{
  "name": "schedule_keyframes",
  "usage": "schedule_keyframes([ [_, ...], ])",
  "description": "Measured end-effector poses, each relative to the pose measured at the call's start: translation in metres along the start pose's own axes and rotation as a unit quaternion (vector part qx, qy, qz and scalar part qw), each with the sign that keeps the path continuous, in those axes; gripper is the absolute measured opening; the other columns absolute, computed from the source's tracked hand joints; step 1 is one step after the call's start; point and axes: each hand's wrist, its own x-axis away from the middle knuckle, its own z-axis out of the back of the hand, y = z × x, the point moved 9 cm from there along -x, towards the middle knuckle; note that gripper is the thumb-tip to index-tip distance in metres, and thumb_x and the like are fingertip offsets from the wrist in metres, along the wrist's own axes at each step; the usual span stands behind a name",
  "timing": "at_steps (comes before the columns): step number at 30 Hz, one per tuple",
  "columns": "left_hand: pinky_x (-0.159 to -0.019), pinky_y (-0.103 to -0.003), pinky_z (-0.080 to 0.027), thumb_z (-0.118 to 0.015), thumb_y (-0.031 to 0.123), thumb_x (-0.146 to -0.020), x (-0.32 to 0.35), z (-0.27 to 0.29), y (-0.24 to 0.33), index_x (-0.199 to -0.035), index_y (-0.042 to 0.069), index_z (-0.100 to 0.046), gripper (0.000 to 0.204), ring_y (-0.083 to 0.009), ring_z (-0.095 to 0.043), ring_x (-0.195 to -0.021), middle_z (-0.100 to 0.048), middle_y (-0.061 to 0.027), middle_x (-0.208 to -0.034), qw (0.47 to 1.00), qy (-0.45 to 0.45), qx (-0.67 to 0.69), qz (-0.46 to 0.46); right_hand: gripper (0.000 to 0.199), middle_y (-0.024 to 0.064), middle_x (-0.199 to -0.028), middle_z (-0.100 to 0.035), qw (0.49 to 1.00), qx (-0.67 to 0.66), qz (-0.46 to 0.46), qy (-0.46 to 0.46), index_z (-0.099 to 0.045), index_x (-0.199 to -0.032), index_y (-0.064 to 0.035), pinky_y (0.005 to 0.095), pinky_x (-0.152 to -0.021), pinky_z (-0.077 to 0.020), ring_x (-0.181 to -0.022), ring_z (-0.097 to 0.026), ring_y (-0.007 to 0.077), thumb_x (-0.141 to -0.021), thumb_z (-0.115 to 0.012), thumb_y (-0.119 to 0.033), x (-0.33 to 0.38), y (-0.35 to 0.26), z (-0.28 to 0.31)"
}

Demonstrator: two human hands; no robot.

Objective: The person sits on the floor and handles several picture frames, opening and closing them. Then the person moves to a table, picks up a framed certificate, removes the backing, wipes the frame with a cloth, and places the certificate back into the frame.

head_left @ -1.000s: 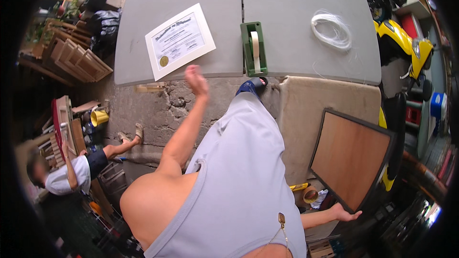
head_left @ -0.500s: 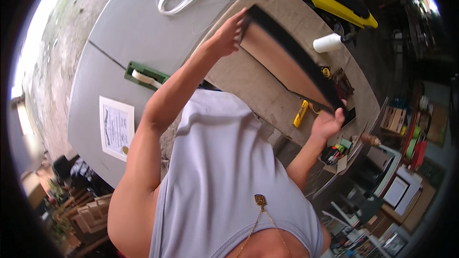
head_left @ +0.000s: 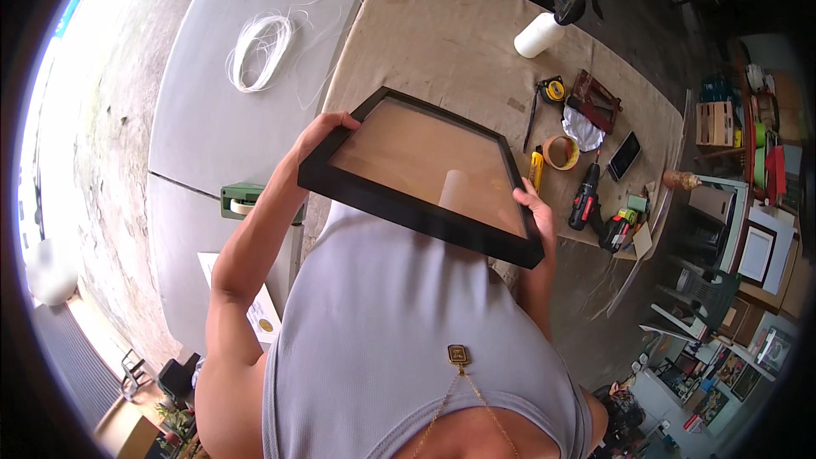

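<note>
Picture frame [head_left: 421, 174], black and with deep sides, is held tilted by 2 hands in front of the person's grey sleeveless shirt [head_left: 408, 306]. Left hand [head_left: 336, 125] is closed around the left side of it, and most of the fingers are hidden behind the border. Right hand [head_left: 539, 212] is closed on the opposite side, with the thumb lying on the rim. Through the shiny pane a brownish surface is seen, and a pale reflection stands on it. In this view the frame overlaps the near part of the brown cloth [head_left: 425, 34]; I cannot tell if they are touching. To the right of the frame lie a yellow utility knife [head_left: 536, 172], a tape roll [head_left: 560, 153] just beside it, a tape measure [head_left: 553, 89], a cordless drill [head_left: 584, 197] and a smartphone [head_left: 625, 155]. Farther away is a white bottle [head_left: 538, 36]. On the grey table [head_left: 200, 110] to the left there are a coil of clear line [head_left: 262, 53], a green tape dispenser [head_left: 233, 196] and a certificate [head_left: 265, 314], the last 2 partly hidden by the left arm.
</note>
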Motion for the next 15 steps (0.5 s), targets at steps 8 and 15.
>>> schedule_keyframes([
  [8, -0.060, -0.026, -0.048, -0.049, 0.013, -0.072, -0.023, -0.009, 0.015, -0.121, 0.006, -0.048, 0.049, -0.0134, -0.056, -0.064, -0.057, -0.0045, -0.081, 0.993, -0.015, 0.108, -0.041, 0.075, 0.0155, -0.125, -0.046, 0.970, 0.201, 0.134, -0.007, -0.025, -0.138, -0.0002, 0.0287, -0.092, -0.0405, -0.105, -0.053, 0.0216, -0.066, -0.047, -0.001, 0.009, -0.045, -0.067],
  [15, -0.075, -0.021, -0.042, -0.048, 0.008, -0.065, -0.119, 0.030, 0.006, -0.137, 0.010, -0.034, 0.073, -0.0121, -0.051, -0.089, -0.051, -0.0045, -0.113, 0.986, -0.052, 0.017, -0.158, 0.084, 0.0102, -0.132, -0.042, 0.888, 0.354, 0.283, -0.076, -0.029, -0.138, -0.0024, 0.0257, -0.097, -0.0341, -0.116, -0.043, 0.0173, -0.059, -0.056, 0.001, -0.110, -0.054, -0.021],
])
